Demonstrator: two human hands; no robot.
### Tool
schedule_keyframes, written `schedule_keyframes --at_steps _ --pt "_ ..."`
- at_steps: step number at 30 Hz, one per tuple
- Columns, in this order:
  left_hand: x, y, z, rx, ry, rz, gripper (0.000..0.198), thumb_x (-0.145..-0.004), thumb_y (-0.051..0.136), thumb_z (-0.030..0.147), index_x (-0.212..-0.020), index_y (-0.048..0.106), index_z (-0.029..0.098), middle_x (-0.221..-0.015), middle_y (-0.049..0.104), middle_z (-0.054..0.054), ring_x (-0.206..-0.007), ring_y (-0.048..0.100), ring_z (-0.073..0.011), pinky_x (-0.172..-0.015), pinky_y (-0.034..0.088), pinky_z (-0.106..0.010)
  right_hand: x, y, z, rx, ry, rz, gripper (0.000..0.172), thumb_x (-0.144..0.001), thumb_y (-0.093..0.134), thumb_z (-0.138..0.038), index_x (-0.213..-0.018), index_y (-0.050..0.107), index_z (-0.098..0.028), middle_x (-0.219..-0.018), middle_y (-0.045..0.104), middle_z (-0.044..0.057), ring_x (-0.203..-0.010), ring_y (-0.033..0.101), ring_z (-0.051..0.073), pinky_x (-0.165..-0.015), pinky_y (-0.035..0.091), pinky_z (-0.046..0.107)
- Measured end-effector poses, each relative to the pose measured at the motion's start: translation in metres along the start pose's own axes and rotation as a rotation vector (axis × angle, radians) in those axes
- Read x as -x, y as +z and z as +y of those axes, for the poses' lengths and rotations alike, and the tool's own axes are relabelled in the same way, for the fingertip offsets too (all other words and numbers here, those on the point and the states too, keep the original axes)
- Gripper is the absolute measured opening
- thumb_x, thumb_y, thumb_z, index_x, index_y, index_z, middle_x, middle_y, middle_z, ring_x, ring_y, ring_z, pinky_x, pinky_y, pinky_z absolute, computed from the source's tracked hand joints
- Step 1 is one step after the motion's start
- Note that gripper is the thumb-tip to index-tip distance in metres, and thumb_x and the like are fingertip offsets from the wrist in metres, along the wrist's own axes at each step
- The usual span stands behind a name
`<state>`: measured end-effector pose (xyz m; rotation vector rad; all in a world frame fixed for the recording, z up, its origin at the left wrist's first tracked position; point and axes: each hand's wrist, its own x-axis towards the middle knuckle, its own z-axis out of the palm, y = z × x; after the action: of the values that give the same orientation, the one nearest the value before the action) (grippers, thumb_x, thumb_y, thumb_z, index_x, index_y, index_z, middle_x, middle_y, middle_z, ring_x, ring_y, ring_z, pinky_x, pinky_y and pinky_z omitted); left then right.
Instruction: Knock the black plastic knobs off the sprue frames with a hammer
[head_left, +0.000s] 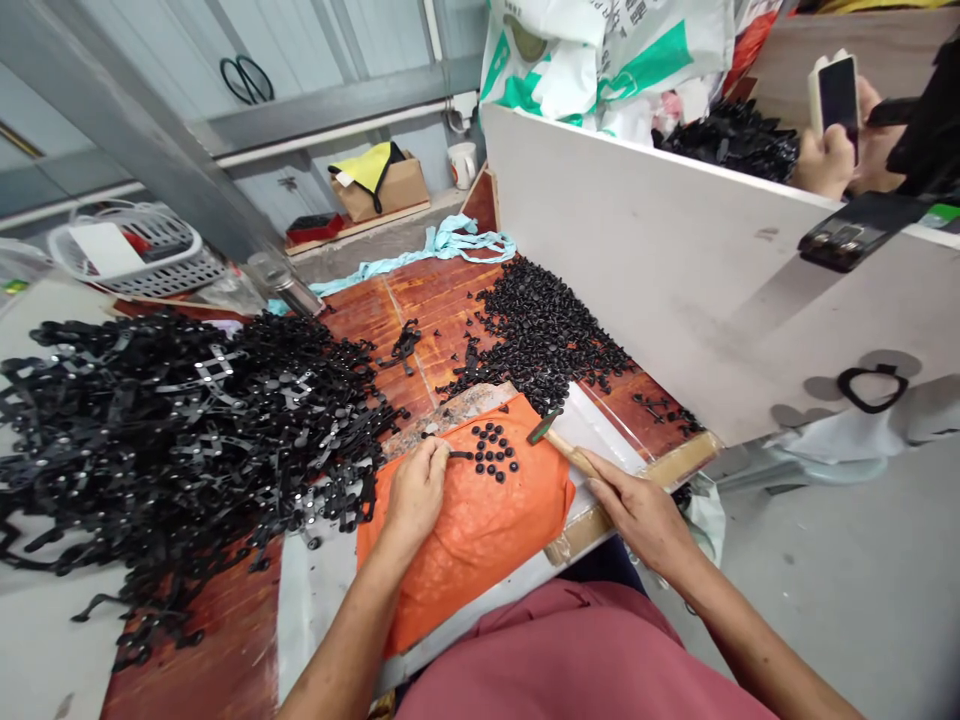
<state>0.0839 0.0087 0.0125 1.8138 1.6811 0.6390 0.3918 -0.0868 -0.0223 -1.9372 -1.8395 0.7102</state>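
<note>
My left hand (417, 486) pinches a small black linkage part (459, 455) over an orange cloth-covered pad (480, 540). The far end of that part reaches toward a cluster of small round black caps (491, 452) lying on the orange cloth. My right hand (637, 510) is closed around the wooden handle of a hammer (568, 452). Its dark green head hangs just right of the caps; whether it touches the cloth I cannot tell.
A large heap of black linkage parts (187, 420) covers the left of the table. Beyond the pad lies a pile of small black pegs (544, 325). A white partition (637, 220) rises at right; behind it, another person's hands hold a phone (838, 100). A basket (135, 250) stands back left.
</note>
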Motion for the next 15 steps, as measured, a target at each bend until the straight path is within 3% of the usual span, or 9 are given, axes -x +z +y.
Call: schedule_keyframes --at_steps 15 --pt "-0.009 0.019 -0.001 -0.217 0.002 0.004 0.027 -0.098 0.037 0.032 -0.081 0.055 0.022 -0.089 0.068 -0.008 -0.087 0.061 -0.0238 -0.079 0.041 -0.034 0.000 -0.001 -0.001 0.049 0.001 0.010 0.047 -0.106 0.040 -0.038 -0.152 0.047 -0.036 -0.130 0.070 0.004 -0.107 0.073 0.027 -0.089 0.059 0.040"
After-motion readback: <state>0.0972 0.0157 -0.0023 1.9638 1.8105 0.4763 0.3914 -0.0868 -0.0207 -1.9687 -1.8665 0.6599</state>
